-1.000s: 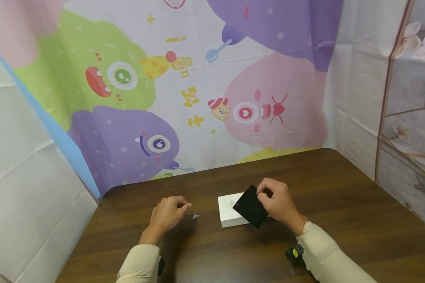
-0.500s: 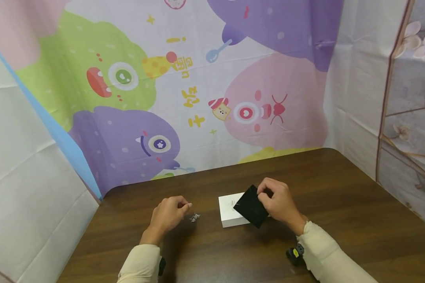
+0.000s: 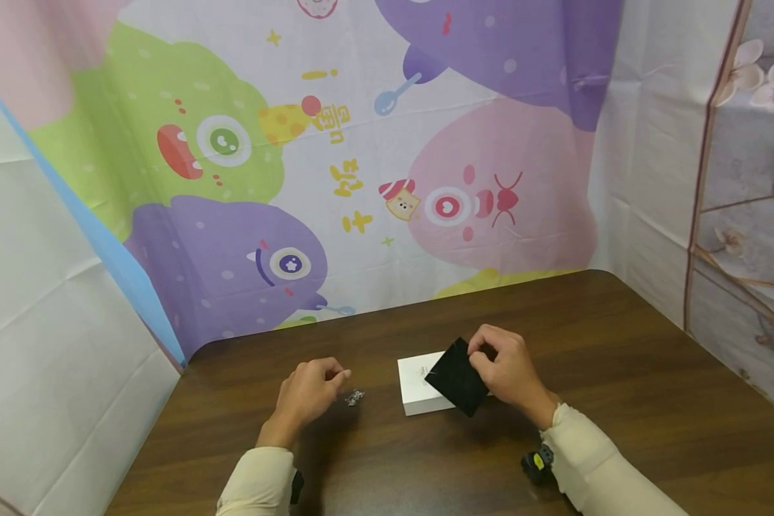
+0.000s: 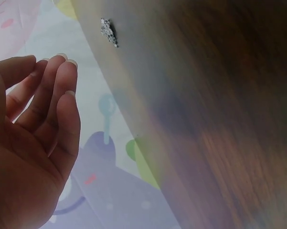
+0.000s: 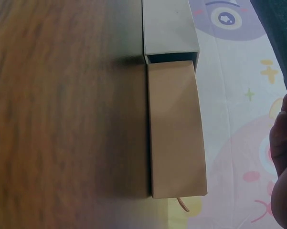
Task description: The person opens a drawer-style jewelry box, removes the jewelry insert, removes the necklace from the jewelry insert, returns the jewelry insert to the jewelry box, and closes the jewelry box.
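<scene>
A small silver chain (image 3: pixel 355 398), bunched up like a piece of jewellery, lies on the dark wooden table. Just left of it hovers my left hand (image 3: pixel 306 393), its fingers loosely curved with nothing between them, as the left wrist view also shows. My right hand (image 3: pixel 506 365) pinches one corner of a flat, black, velvety square (image 3: pixel 459 377) between thumb and fingers. That square is tilted and covers part of a white box (image 3: pixel 419 373). In the right wrist view, a tan drawer (image 5: pixel 176 129) sticks out of the box's white sleeve (image 5: pixel 171 26).
A ribbon tab (image 5: pixel 183 204) pokes out at the drawer's end. Behind the brown table (image 3: pixel 387 466) hangs a cartoon-printed cloth (image 3: pixel 368 143), meeting its far edge. Plain and flower-printed sheets (image 3: pixel 748 215) stand at the sides.
One second ago a strand of the chain hung from my left fingertips; now it is let go and lies heaped on the table. The right hand and the black square have stayed in place.
</scene>
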`<state>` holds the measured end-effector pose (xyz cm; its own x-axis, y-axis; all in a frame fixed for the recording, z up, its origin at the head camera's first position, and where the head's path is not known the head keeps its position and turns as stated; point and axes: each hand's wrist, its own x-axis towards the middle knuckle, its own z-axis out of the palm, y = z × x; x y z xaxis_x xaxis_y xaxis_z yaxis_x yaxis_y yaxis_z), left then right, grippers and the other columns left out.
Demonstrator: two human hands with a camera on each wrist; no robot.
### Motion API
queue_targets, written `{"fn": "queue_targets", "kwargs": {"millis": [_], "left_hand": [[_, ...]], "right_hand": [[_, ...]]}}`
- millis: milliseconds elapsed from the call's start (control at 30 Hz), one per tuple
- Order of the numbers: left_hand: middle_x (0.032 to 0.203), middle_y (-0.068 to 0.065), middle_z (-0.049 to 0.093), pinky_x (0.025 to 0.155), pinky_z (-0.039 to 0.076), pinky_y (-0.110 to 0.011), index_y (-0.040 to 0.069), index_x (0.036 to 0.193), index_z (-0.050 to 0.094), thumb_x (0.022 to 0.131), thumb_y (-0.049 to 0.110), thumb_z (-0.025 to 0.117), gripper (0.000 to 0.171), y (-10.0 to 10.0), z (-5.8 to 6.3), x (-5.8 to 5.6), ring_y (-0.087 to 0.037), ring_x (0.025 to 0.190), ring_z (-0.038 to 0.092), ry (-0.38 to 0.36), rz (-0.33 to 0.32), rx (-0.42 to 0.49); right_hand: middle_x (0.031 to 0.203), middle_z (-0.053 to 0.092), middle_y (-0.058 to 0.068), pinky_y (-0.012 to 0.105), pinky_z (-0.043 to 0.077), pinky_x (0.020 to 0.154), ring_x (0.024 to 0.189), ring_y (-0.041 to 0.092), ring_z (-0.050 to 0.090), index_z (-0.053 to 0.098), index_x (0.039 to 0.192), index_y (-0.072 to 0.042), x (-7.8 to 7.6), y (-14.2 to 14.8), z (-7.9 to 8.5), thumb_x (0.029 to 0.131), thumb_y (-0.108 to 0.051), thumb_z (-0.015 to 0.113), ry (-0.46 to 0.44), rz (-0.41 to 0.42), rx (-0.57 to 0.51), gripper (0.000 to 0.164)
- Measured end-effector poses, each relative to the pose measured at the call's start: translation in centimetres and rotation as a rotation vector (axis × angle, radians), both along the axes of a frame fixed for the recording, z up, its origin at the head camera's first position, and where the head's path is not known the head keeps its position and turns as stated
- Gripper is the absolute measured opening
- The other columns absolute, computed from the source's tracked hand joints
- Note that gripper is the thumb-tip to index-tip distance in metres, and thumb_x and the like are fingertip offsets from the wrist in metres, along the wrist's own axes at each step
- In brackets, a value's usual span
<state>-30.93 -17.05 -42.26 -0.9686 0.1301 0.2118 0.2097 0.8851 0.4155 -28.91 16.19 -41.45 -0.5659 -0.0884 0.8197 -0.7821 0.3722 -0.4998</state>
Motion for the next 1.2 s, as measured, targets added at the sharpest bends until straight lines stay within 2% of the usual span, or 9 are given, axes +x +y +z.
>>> {"fn": "queue_targets", "kwargs": {"millis": [133,300,533,700,833,1000,1200], "left_hand": [[0.069,0.012,0.059,0.06,0.041,-0.037,0.024,0.084,0.072,0.095,0.033,0.069,0.014,0.1,0.1,0.0,-0.012,0.064,0.053,0.006,0.02,0.001],[0.069,0.011,0.059,0.06,0.041,-0.038,0.024,0.086,0.073,0.095,0.034,0.068,0.015,0.3,0.2,0.1,-0.013,0.065,0.053,0.021,0.041,0.014],[0.073,0.012,0.062,0.061,0.043,-0.038,0.023,0.088,0.074,0.095,0.035,0.068,0.014,0.8,0.1,0.2,-0.012,0.067,0.054,0.021,0.029,0.022],[0.074,0.013,0.063,0.062,0.044,-0.039,0.023,0.089,0.075,0.096,0.034,0.068,0.014,1.2,0.2,0.2,-0.012,0.067,0.055,0.034,0.018,0.035],[0.073,0.012,0.063,0.062,0.043,-0.039,0.021,0.089,0.074,0.097,0.033,0.067,0.016,1.8,0.1,0.3,-0.012,0.066,0.054,0.011,0.01,0.076],[0.07,0.013,0.064,0.063,0.043,-0.039,0.019,0.089,0.074,0.098,0.033,0.065,0.019,2.4,0.1,0.4,-0.011,0.064,0.056,-0.032,0.007,0.142],[0.068,0.011,0.064,0.065,0.043,-0.039,0.019,0.087,0.073,0.098,0.035,0.065,0.021,3.0,-0.3,0.5,-0.009,0.062,0.057,-0.033,-0.013,0.161]], "right_hand": [[0.067,0.058,0.003,0.029,0.042,0.056,0.06,0.014,0.05,0.059,0.069,-0.007,-1.4,0.4,-1.6,0.069,0.019,0.06,0.002,-0.009,0.001,0.026],[0.07,0.059,-0.004,0.026,0.042,0.057,0.062,0.011,0.051,0.06,0.071,-0.014,-2.6,0.8,-3.0,0.071,0.014,0.063,0.001,-0.011,0.004,0.028],[0.072,0.059,-0.008,0.025,0.043,0.059,0.063,0.01,0.052,0.061,0.073,-0.019,-2.7,1.0,-3.2,0.074,0.01,0.063,-0.01,0.011,0.003,0.029],[0.069,0.059,-0.003,0.029,0.043,0.056,0.062,0.012,0.051,0.06,0.07,-0.013,-2.7,0.8,-3.2,0.071,0.014,0.062,-0.002,-0.018,0.005,0.028],[0.068,0.058,0.002,0.029,0.042,0.056,0.06,0.014,0.05,0.059,0.069,-0.008,-2.6,0.6,-3.2,0.07,0.018,0.06,0.01,-0.02,0.002,0.026],[0.07,0.059,-0.005,0.026,0.042,0.058,0.062,0.011,0.051,0.06,0.07,-0.014,-2.7,0.8,-3.3,0.071,0.014,0.062,0.003,-0.019,0.014,0.028],[0.073,0.059,-0.009,0.025,0.044,0.059,0.063,0.01,0.052,0.061,0.073,-0.02,-2.6,1.1,-3.2,0.075,0.007,0.062,-0.007,0.004,0.013,0.027]]}}
